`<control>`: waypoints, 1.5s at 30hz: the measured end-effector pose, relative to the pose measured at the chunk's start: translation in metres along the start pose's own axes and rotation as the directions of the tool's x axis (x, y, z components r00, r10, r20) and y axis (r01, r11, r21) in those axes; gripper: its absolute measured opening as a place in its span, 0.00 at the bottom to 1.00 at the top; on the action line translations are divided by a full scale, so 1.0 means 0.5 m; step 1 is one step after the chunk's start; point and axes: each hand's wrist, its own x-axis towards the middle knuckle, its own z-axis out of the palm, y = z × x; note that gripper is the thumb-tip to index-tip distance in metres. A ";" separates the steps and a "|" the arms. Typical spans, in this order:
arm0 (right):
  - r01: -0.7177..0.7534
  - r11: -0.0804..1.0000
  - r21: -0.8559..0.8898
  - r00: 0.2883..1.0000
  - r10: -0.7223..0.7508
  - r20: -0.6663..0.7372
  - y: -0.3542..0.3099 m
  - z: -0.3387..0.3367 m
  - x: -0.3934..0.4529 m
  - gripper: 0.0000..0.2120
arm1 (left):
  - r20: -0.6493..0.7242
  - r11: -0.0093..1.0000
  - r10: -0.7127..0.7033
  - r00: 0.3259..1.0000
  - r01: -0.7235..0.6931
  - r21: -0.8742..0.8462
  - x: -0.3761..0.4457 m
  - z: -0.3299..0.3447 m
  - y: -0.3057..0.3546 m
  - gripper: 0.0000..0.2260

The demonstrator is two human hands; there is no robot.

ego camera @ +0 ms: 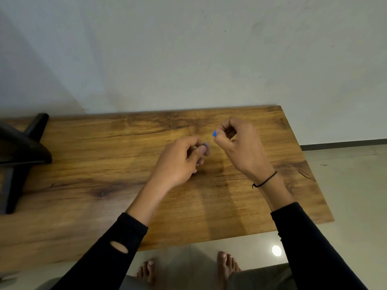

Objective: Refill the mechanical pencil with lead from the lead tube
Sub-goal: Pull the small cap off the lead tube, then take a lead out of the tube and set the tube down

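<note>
My right hand (234, 141) pinches a small blue piece (214, 133) between thumb and forefinger, held above the wooden table (104, 164). It looks like a cap. Just to its left, my left hand (184, 160) is curled around a thin object whose blue-grey tip (205, 145) pokes out past the thumb; the rest is hidden in the fist, so I cannot tell if it is the pencil or the lead tube. The two blue parts are a short gap apart, not touching.
A black stand or chair base (23, 149) sits on the table's left end. A pale wall rises behind the table. The table's right and front edges drop to a tiled floor, where bare feet (227, 264) show.
</note>
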 end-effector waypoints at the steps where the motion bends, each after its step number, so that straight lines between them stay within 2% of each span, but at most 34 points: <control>1: -0.002 1.000 -0.003 0.999 0.002 -0.037 0.003 -0.006 0.003 0.05 | -0.003 1.000 -0.010 1.000 0.010 0.007 -0.002 -0.002 -0.001 0.10; 3: -0.012 0.998 -0.055 1.000 0.012 -0.010 0.013 -0.014 0.008 0.04 | -0.030 1.000 -0.021 0.999 0.021 0.000 -0.004 -0.009 -0.001 0.09; 6: 0.015 0.939 -0.344 0.972 0.068 0.226 0.033 -0.002 0.004 0.03 | -0.098 1.000 -0.011 0.995 0.011 -0.008 -0.003 -0.018 -0.002 0.09; 8: 0.065 0.870 -0.488 0.940 0.112 0.324 0.042 0.015 -0.001 0.04 | -0.117 1.000 -0.001 0.993 0.001 -0.002 -0.002 -0.020 -0.002 0.09; 12: 0.074 0.828 -0.556 0.944 0.121 0.306 0.053 0.023 0.000 0.03 | -0.123 1.000 0.015 0.992 -0.016 -0.001 -0.004 -0.016 -0.001 0.09; 14: 0.045 0.865 -0.500 0.967 0.088 0.240 0.051 0.019 0.003 0.03 | -0.121 1.000 0.027 0.992 -0.029 -0.012 -0.004 -0.016 0.001 0.08; 15: 0.007 0.912 -0.410 0.982 0.071 0.175 0.045 0.017 0.004 0.05 | -0.122 0.999 0.036 0.992 -0.040 -0.031 -0.004 -0.016 0.004 0.08; 16: -0.058 0.969 -0.240 0.994 0.079 0.081 0.036 0.015 0.005 0.07 | -0.126 0.996 0.048 0.991 -0.056 -0.065 -0.004 -0.016 0.009 0.08; 17: -0.144 0.989 0.044 0.989 0.144 -0.009 0.026 0.013 0.006 0.10 | -0.135 0.991 0.064 0.989 -0.079 -0.108 -0.004 -0.016 0.016 0.08; 18: -0.221 0.889 0.400 0.966 0.256 -0.036 0.013 0.012 0.007 0.13 | -0.151 0.983 0.093 0.984 -0.115 -0.142 -0.004 -0.015 0.025 0.08; 19: -0.264 0.652 0.711 0.936 0.352 0.026 -0.003 0.013 0.006 0.17 | -0.171 0.974 0.138 0.976 -0.165 -0.156 -0.006 -0.013 0.035 0.08; 20: -0.272 0.360 0.892 0.912 0.391 0.120 -0.018 0.014 0.001 0.22 | -0.189 0.963 0.191 0.963 -0.221 -0.153 -0.007 -0.009 0.044 0.07; 21: -0.267 0.123 0.956 0.900 0.386 0.202 -0.029 0.015 -0.004 0.27 | -0.202 0.952 0.245 0.948 -0.275 -0.137 -0.010 -0.004 0.054 0.07; 22: -0.252 -0.029 0.967 0.901 0.357 0.246 -0.038 0.018 -0.011 0.30 | -0.209 0.941 0.293 0.933 -0.320 -0.107 -0.013 0.001 0.064 0.07; 24: -0.218 -0.154 0.964 0.924 0.286 0.255 -0.054 0.024 -0.020 0.35 | -0.208 0.923 0.372 0.905 -0.384 -0.019 -0.021 0.008 0.083 0.07; 27: -0.193 -0.165 0.967 0.938 0.257 0.231 -0.072 0.018 -0.024 0.38 | -0.193 0.885 0.464 0.864 -0.448 0.122 -0.029 0.008 0.104 0.08; 32: -0.175 -0.173 0.969 0.956 0.207 0.209 -0.087 -0.002 -0.023 0.41 | -0.137 0.856 0.498 0.856 -0.460 0.238 -0.041 -0.001 0.128 0.09; 45: -0.142 -0.170 0.975 0.971 0.167 0.171 -0.091 -0.022 -0.025 0.45 | -0.137 0.827 0.561 0.817 -0.543 0.148 -0.046 -0.011 0.141 0.10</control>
